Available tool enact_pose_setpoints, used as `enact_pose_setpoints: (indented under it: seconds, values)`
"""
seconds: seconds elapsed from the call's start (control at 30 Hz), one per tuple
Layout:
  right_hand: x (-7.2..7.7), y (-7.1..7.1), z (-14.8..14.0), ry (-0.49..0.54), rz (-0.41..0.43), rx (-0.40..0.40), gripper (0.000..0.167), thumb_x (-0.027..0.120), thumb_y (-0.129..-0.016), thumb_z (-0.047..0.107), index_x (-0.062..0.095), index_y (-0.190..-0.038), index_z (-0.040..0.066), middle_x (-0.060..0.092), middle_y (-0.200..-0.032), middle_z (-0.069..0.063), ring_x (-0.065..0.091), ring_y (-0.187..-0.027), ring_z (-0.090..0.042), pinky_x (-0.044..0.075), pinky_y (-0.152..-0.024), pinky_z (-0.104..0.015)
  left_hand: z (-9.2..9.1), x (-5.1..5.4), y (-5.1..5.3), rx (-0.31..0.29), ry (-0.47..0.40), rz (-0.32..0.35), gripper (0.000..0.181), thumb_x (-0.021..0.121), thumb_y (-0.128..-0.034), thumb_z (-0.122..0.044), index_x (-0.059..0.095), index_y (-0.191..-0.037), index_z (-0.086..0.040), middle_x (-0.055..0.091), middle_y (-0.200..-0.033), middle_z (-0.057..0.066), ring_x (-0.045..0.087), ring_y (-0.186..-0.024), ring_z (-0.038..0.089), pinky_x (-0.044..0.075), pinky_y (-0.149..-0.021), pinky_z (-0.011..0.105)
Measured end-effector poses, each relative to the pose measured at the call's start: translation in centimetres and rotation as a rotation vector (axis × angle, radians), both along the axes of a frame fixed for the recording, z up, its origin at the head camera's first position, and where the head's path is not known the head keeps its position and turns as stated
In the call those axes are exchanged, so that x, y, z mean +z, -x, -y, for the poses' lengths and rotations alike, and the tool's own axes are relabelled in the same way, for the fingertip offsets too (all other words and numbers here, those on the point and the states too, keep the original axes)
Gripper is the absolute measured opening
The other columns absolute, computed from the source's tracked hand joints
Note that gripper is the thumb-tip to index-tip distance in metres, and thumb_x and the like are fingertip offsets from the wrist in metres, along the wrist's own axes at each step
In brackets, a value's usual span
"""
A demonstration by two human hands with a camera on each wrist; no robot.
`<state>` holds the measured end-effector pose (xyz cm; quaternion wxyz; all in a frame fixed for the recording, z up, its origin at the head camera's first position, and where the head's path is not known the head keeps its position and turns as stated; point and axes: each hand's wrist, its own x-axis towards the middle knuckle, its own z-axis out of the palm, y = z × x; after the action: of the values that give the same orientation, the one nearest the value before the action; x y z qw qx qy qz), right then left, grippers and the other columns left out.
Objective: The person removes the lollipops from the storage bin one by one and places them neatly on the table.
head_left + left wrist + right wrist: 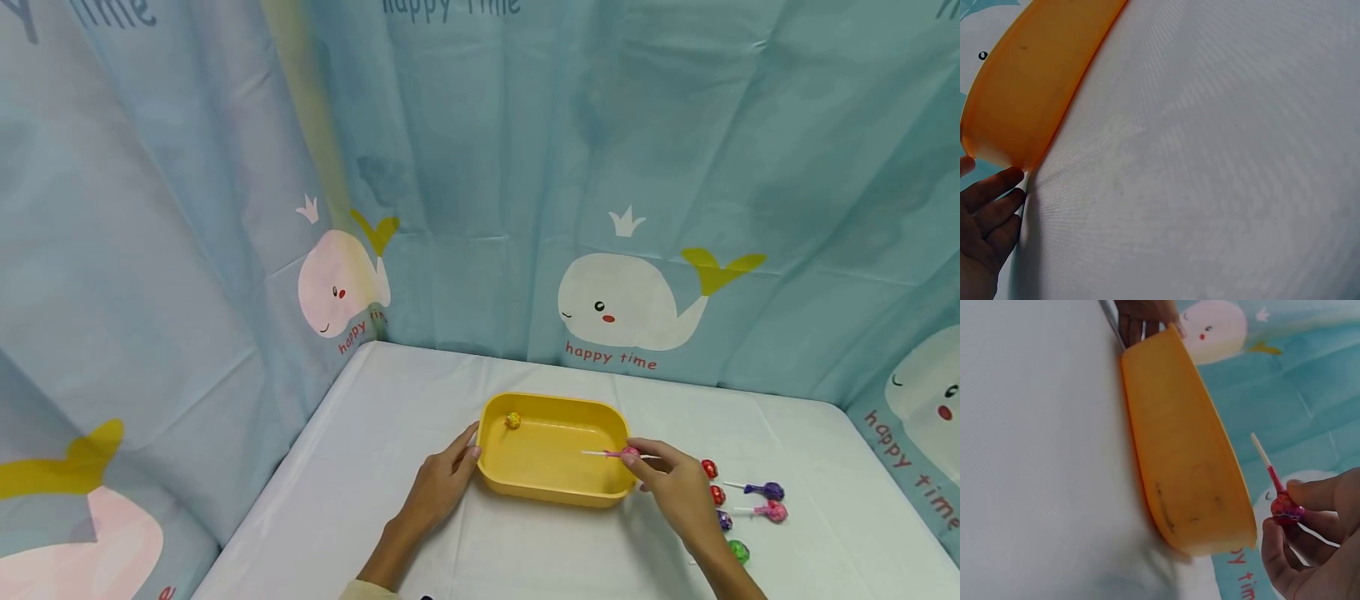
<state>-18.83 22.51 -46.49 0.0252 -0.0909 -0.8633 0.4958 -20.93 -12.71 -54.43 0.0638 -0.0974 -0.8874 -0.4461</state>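
Note:
A yellow rectangular tray (555,494) stands on the white table in the head view. One yellow-wrapped lollipop (513,421) lies in its far left corner. My left hand (438,483) rests against the tray's left end, its fingers fairly straight and touching the outer wall (1054,81). Over the right rim, my right hand (678,492) pinches a pink lollipop (1286,508) by its wrapped head between thumb and fingers. Its white stick (595,452) points left above the tray floor. In the right wrist view the lollipop shows beside the tray's rim.
Right of the tray lie several lollipops: red (709,469), purple (772,492), pink (777,511) and green (738,551), some partly hidden by my right hand and forearm. A blue whale-print curtain (480,292) hangs behind and beside the table (375,467).

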Motion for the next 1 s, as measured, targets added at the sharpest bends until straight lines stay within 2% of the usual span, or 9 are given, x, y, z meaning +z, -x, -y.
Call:
enact_pose_setpoints:
  seconds: [0.1,0.27,0.37,0.5,0.6,0.73,0.83,1.0]
  values:
    - [0.0,-0.4,-0.9,-0.014,-0.003,-0.012,0.045,0.077,-0.100,0.035,0.073,-0.135,0.007,0.077,-0.123,-0.013,0.072,-0.087,-0.019,0.057,-0.073,-0.021,0.0,0.0,0.0,0.001,-0.001,-0.001,0.058,0.047,-0.1113,-0.054,0.048,-0.162,-0.024,0.075,-0.131,0.002,0.067,-0.116,0.015,0.053,-0.110,0.051]
    - [0.3,-1.3,-2.3,-0.036,0.018,-0.042,0.051,0.076,-0.099,0.043,0.071,-0.138,0.011,0.074,-0.129,-0.010,0.070,-0.087,-0.014,0.055,-0.077,-0.023,-0.1,0.1,-0.1,0.003,-0.003,0.007,0.056,0.048,-0.1112,-0.053,0.048,-0.162,-0.028,0.075,-0.131,0.002,0.068,-0.121,0.018,0.052,-0.110,0.051]
    - [0.3,-1.8,-3.0,-0.036,0.024,-0.067,0.053,0.076,-0.098,0.047,0.071,-0.139,0.014,0.076,-0.125,-0.007,0.070,-0.087,-0.014,0.055,-0.078,-0.025,-0.1,0.1,-0.1,0.005,-0.004,0.014,0.055,0.048,-0.1113,-0.053,0.047,-0.162,-0.030,0.075,-0.131,0.001,0.068,-0.121,0.019,0.052,-0.111,0.051]
    - [0.0,-2.3,-4.1,-0.033,0.025,-0.097,0.054,0.076,-0.099,0.043,0.069,-0.141,0.011,0.079,-0.118,-0.008,0.071,-0.086,-0.018,0.058,-0.076,-0.025,-0.1,0.3,-0.2,0.005,-0.007,0.020,0.055,0.048,-0.1114,-0.052,0.047,-0.162,-0.029,0.075,-0.132,0.003,0.068,-0.122,0.020,0.051,-0.111,0.052]
    - [-0.2,-2.6,-4.9,-0.041,0.046,-0.129,0.056,0.076,-0.099,0.043,0.068,-0.143,0.009,0.075,-0.126,-0.013,0.071,-0.084,-0.019,0.060,-0.073,-0.025,-0.1,0.3,-0.2,0.006,-0.006,0.023,0.055,0.048,-0.1114,-0.052,0.047,-0.162,-0.029,0.075,-0.132,0.003,0.068,-0.121,0.020,0.051,-0.111,0.052]
    - [-0.3,-2.9,-5.9,-0.057,0.068,-0.171,0.060,0.077,-0.097,0.046,0.067,-0.144,0.009,0.073,-0.131,-0.016,0.071,-0.082,-0.018,0.057,-0.069,-0.025,-0.1,0.2,-0.1,0.010,-0.004,0.023,0.055,0.048,-0.1113,-0.053,0.047,-0.162,-0.030,0.075,-0.131,0.002,0.068,-0.118,0.018,0.052,-0.110,0.052]
    - [-0.5,-3.0,-6.5,-0.051,0.061,-0.195,0.058,0.076,-0.099,0.043,0.067,-0.144,0.008,0.076,-0.126,-0.016,0.072,-0.081,-0.016,0.057,-0.069,-0.023,-0.1,0.1,-0.1,0.014,-0.005,0.023,0.055,0.048,-0.1113,-0.053,0.047,-0.162,-0.032,0.076,-0.130,0.001,0.067,-0.115,0.016,0.053,-0.110,0.051]
    - [-0.9,-3.3,-7.3,-0.037,0.042,-0.213,0.054,0.074,-0.102,0.038,0.066,-0.144,0.005,0.073,-0.131,-0.018,0.073,-0.082,-0.009,0.059,-0.070,-0.020,-0.1,0.1,-0.1,0.012,-0.004,0.019,0.055,0.048,-0.1113,-0.052,0.047,-0.162,-0.030,0.076,-0.129,-0.001,0.066,-0.110,0.013,0.053,-0.109,0.050]
